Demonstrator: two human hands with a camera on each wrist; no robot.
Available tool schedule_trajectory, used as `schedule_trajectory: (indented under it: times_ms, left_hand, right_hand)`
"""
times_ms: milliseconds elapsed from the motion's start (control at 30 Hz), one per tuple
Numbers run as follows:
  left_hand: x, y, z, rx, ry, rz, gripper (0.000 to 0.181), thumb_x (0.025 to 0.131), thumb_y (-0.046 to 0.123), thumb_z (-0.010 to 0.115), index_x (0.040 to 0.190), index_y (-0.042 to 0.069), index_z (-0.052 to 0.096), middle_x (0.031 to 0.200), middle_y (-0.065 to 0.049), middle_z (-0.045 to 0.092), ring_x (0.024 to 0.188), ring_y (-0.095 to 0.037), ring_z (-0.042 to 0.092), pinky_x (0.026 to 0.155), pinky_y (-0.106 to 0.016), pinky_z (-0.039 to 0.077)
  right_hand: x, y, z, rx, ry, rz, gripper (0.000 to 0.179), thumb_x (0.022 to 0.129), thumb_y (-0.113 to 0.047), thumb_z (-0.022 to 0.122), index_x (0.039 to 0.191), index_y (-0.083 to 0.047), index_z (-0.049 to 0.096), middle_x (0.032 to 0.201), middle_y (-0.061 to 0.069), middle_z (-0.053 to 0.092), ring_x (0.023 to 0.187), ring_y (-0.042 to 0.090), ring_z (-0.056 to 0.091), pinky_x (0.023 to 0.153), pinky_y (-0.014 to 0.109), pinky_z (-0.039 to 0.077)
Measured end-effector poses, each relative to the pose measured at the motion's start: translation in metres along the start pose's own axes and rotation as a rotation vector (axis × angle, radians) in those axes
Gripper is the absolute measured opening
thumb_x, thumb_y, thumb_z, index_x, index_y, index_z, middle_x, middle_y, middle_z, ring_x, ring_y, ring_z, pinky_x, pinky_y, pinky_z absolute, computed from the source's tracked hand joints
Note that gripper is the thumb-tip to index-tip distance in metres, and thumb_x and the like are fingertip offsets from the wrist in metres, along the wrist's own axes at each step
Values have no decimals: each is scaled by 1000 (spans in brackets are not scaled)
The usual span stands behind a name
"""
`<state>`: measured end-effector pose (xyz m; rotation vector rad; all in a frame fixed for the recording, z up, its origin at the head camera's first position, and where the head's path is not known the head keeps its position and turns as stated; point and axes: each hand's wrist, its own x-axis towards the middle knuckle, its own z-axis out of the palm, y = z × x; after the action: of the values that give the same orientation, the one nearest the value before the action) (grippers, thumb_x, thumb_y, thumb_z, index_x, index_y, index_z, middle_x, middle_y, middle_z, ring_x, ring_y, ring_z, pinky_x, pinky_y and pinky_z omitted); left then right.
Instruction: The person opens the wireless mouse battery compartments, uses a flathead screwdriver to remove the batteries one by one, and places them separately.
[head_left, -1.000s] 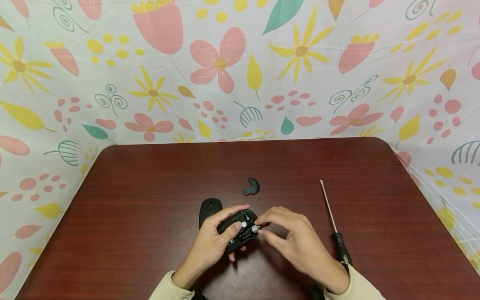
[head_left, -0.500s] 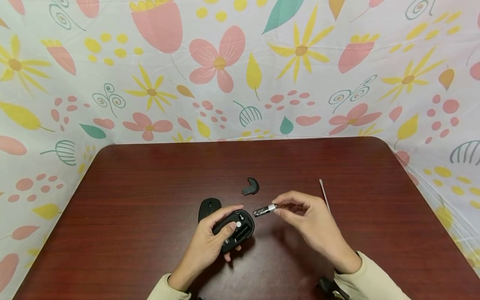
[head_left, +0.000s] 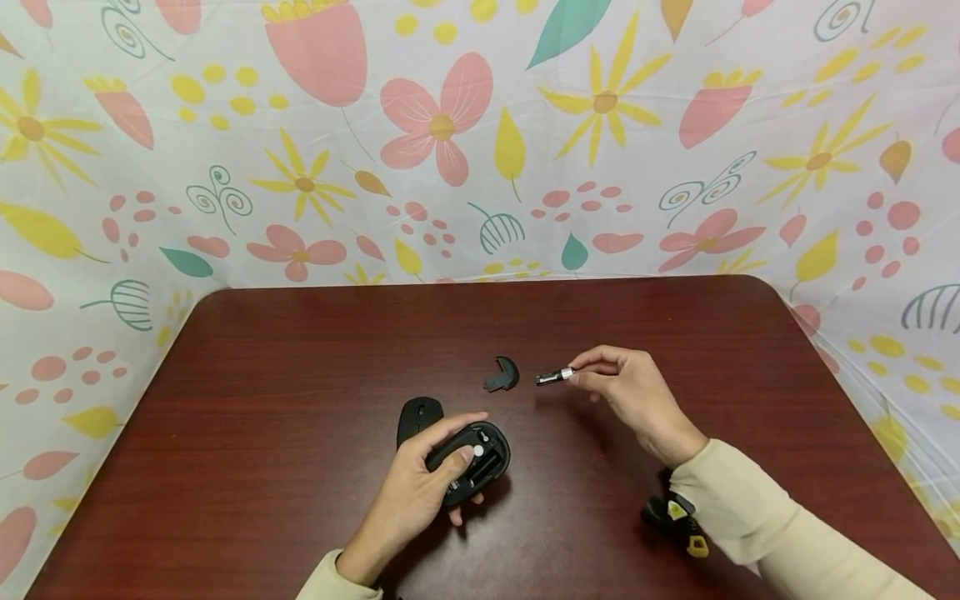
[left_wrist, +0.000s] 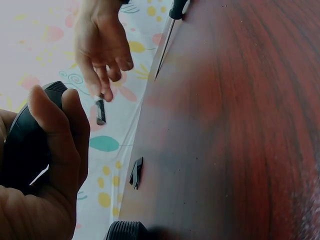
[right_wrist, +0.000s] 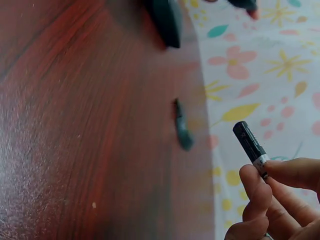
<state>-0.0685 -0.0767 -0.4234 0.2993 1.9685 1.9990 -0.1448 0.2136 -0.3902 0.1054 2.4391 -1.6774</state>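
My left hand [head_left: 408, 492] grips a black computer mouse [head_left: 491, 468] with its underside up, thumb across it. Its battery compartment lies uncovered. To the right, my right hand [head_left: 637, 400] pinches one end of a small black-and-silver battery [head_left: 552, 377] between thumb and fingers, held in the air above the table. The right wrist view shows the battery [right_wrist: 248, 143] pointing away from the fingertips. Left of it, a dark curved battery cover [head_left: 510, 372] lies on the table. A second black mouse [head_left: 417, 413] lies behind the left hand, which partly hides it.
The dark red wooden table [head_left: 315, 350] ends at a flower-patterned cloth [head_left: 450, 217] behind it. A screwdriver [left_wrist: 167, 42] lies on the table at the right, hidden behind the right arm in the head view. A black-and-yellow device [head_left: 672, 517] sits at the right wrist.
The right hand has lifted the battery out of the mouse and carried it right and toward the back, beyond the cover's right side. The left hand and mouse have barely moved.
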Motion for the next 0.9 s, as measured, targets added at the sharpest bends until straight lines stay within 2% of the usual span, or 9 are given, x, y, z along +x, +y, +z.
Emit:
schedule_trajectory:
  times_ms: [200, 433, 567, 900]
  left_hand:
    - [1, 0, 1, -10, -7, 5, 38, 107, 13, 59, 144, 21, 61, 117, -23, 68, 67, -35, 74, 44, -46, 61]
    - [0, 2, 3, -1, -11, 0, 38, 107, 12, 58, 144, 22, 61, 113, -23, 69, 66, -30, 74, 45, -46, 61]
    - [0, 2, 4, 5, -11, 4, 38, 107, 12, 58, 144, 22, 61, 111, -22, 69, 66, -32, 74, 44, -46, 61]
    - [0, 3, 4, 10, -15, 16, 37, 107, 13, 59, 144, 17, 62, 112, -25, 69, 65, -31, 75, 43, -43, 60]
  right_hand:
    - [17, 9, 4, 53, -7, 60, 24, 93, -10, 75, 113, 2, 71, 79, -10, 76, 66, 11, 59, 51, 24, 45]
    - [34, 22, 9, 38, 12, 108, 22, 93, -9, 73, 112, 2, 72, 81, -7, 78, 64, 10, 61, 54, 25, 50]
    - [41, 28, 13, 47, 5, 125, 22, 93, -6, 71, 113, 4, 71, 81, -4, 77, 63, 10, 61, 54, 25, 51]
    - [53, 32, 13, 40, -15, 165, 19, 95, 1, 67, 113, 7, 69, 77, 2, 73, 56, 11, 61, 49, 24, 50]
